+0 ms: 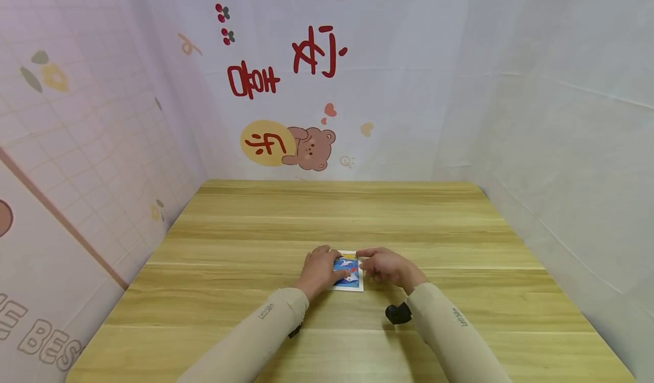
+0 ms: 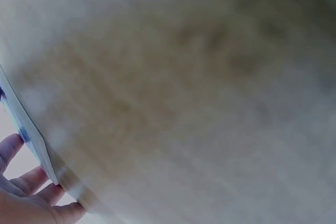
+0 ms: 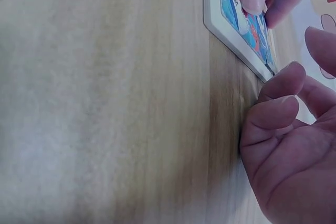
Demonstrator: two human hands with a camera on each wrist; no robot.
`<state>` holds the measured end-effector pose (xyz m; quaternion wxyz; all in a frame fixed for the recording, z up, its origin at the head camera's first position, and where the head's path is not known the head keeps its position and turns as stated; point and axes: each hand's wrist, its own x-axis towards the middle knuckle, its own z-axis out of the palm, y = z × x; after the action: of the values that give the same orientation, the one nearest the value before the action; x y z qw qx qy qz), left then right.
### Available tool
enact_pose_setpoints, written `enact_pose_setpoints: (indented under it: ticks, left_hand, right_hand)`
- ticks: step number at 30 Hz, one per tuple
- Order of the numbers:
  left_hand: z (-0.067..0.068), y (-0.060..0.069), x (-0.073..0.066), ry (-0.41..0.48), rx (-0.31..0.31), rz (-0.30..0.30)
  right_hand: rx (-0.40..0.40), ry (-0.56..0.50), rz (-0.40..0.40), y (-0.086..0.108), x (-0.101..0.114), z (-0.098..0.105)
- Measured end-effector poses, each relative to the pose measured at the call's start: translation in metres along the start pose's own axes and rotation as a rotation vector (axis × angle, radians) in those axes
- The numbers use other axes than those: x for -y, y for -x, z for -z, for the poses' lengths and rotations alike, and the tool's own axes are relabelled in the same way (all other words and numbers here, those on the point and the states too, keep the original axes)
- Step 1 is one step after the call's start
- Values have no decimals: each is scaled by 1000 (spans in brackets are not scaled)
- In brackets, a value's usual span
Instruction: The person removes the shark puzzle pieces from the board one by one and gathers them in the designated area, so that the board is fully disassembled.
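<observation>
A small white-framed picture board (image 1: 348, 285) lies flat on the wooden table, showing a blue sea scene with white animals and a yellow strip at its far side. My left hand (image 1: 320, 268) holds it from the left, the thumb on the picture and the fingers by the left and far edges. In the left wrist view, fingers (image 2: 32, 180) meet the board's edge. At the right edge is my right hand (image 1: 389, 265); its index finger reaches the far right corner while the other fingers curl loosely. The right wrist view shows curled fingertips (image 3: 273, 113) beside the board's corner.
The wood-grain table (image 1: 245, 218) extends around the board on all sides. Printed white cloth (image 1: 398, 59) hangs behind and at both sides. A black wrist device (image 1: 398, 314) sticks out below the right sleeve.
</observation>
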<state>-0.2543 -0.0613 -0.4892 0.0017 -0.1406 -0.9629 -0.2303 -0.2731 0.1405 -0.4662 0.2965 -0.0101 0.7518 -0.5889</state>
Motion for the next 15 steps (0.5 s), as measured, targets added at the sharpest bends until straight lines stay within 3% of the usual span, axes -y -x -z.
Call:
enact_pose_setpoints:
  ticks: [15]
  left_hand:
    - [1,-1,-1,-22,7,3]
  right_hand:
    - [-5,-57,36,-1,-5,2]
